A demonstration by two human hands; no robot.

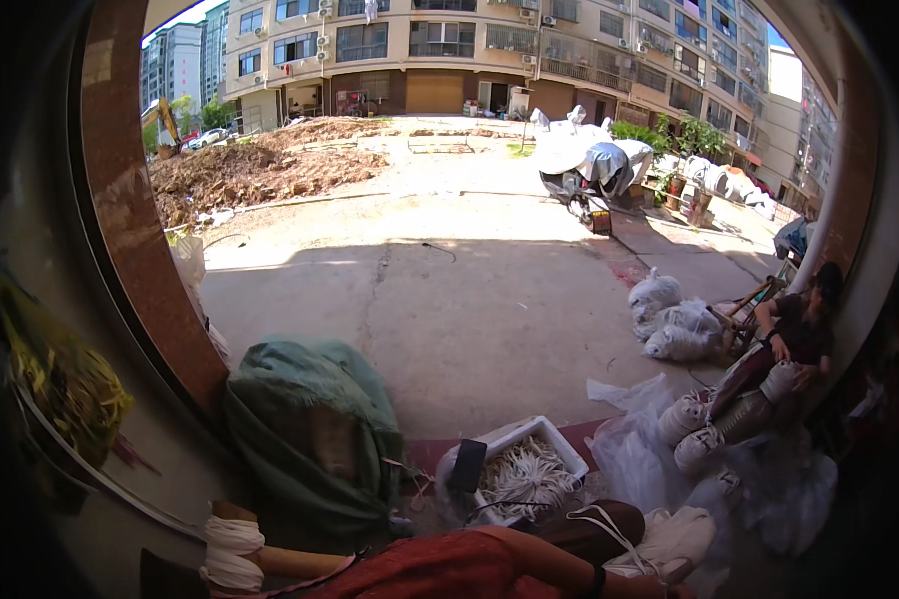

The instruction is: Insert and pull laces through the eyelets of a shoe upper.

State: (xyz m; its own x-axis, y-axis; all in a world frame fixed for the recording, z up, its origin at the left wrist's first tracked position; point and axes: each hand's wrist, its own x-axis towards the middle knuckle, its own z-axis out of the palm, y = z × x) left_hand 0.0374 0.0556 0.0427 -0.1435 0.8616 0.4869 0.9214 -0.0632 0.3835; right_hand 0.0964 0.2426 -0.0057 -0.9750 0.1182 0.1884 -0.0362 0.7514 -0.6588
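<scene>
At the lower left, my left forearm reaches out and its end is wrapped in a white strip or cloth bundle (232, 552). Just above the wrap shows skin of what looks like my left hand (234, 511), its fingers too unclear to read. My right arm, with a dark band at the wrist, stretches right along the lower edge. Most of my right hand (661, 590) is cut off there, beside a looped white cord (609, 519) and a pale cloth heap (681, 537). Ahead stands a white box (576, 454) filled with tangled white strips (529, 479).
A dark flat rectangular object (466, 465) rests at the box's left edge. Left of it bulges a green covered sack (310, 384). To the right, clear plastic bags (634, 444) and white rolls (681, 419) lie near a seated person (804, 329). Beyond is paved ground (449, 319).
</scene>
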